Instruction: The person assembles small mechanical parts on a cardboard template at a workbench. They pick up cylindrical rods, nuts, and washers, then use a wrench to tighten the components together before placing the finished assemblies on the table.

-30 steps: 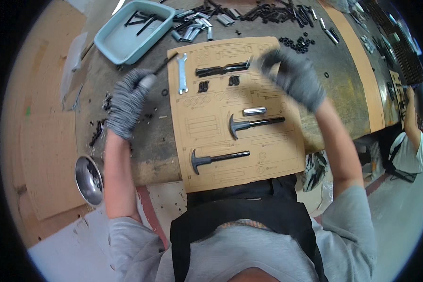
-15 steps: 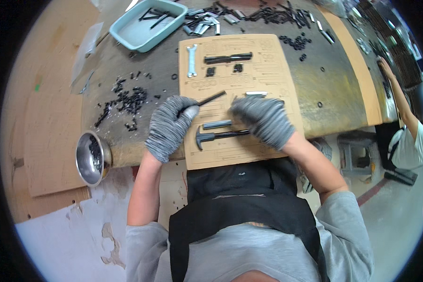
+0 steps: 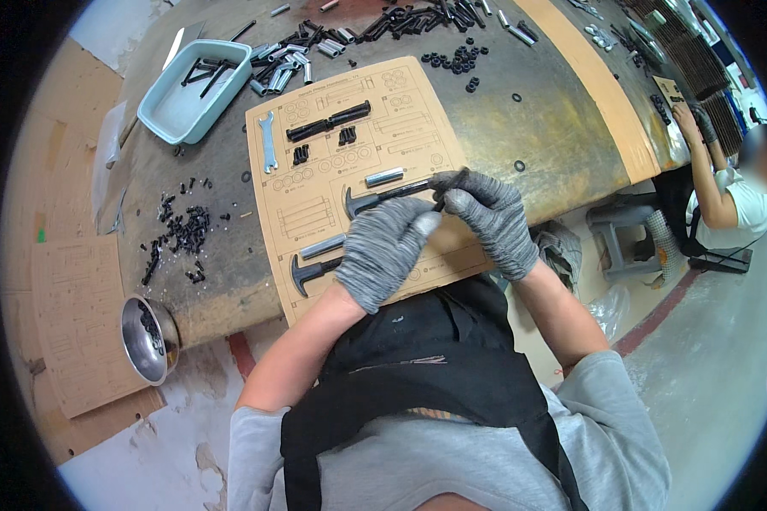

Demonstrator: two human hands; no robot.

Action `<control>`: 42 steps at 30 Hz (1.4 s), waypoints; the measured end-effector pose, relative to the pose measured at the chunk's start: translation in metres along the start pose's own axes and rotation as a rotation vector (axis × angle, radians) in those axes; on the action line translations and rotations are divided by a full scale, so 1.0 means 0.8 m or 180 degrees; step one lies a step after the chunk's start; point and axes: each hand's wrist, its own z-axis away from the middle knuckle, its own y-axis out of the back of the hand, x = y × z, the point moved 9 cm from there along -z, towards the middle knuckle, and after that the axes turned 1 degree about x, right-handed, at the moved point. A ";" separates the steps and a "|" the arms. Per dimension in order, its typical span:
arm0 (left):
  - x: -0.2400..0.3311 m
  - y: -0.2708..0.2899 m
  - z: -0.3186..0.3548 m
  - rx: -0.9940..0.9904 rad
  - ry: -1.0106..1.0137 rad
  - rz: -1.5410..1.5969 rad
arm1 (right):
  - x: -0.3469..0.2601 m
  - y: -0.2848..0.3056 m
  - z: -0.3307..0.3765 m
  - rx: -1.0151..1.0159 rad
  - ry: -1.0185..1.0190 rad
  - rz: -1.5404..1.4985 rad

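Note:
My left hand (image 3: pixel 392 247), gloved in grey, is closed with its fingertips meeting those of my gloved right hand (image 3: pixel 490 217), also closed. Between them a short dark end of a black rod (image 3: pixel 439 203) shows; the gloves hide the remainder. They are over a printed cardboard sheet (image 3: pixel 358 157). Under the gloves lies a black T-shaped part (image 3: pixel 363 203), its shaft running to my right fingers. A second black T-shaped part (image 3: pixel 308 274) sits partly behind my left hand. Beside these lie a silver tube (image 3: pixel 383 177) and another silver tube (image 3: pixel 323 246).
On the sheet lie a wrench (image 3: pixel 268 143), long black bolts (image 3: pixel 328 122) and small black screws (image 3: pixel 347 135). Around it are a blue tray (image 3: pixel 155 106), a screw pile (image 3: pixel 187 228), black nuts (image 3: pixel 458 60) and a steel bowl (image 3: pixel 166 341). Another person (image 3: pixel 724 192) works far right.
My hands have come together. The black rod that stuck out of my left hand is now mostly hidden. A second T-shaped part shows on the sheet. My view has shifted and turned.

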 end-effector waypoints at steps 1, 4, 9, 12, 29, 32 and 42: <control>0.001 0.002 0.000 0.0010 -0.0021 -0.0192 | -0.001 -0.004 -0.001 -0.0025 0.0068 -0.0121; -0.006 0.029 0.002 0.0145 -0.0096 -0.0531 | -0.026 -0.003 0.000 0.0045 0.0298 0.0965; -0.033 0.038 0.003 -0.0085 0.0007 -0.1131 | -0.013 -0.075 0.010 -0.1052 0.1803 0.3751; -0.025 0.021 0.009 -0.0285 -0.0107 -0.1548 | -0.011 -0.072 0.007 -0.0816 0.1827 0.3698; -0.057 0.129 0.054 0.0706 0.0172 -0.1320 | -0.041 -0.031 0.012 -0.0396 0.1207 0.2827; -0.103 0.164 0.104 0.0753 0.0785 -0.0944 | -0.030 -0.100 0.016 -0.1031 0.1360 0.2930; -0.093 0.139 0.145 0.0239 0.0554 -0.1390 | -0.005 -0.163 0.013 -0.1424 0.1281 0.3341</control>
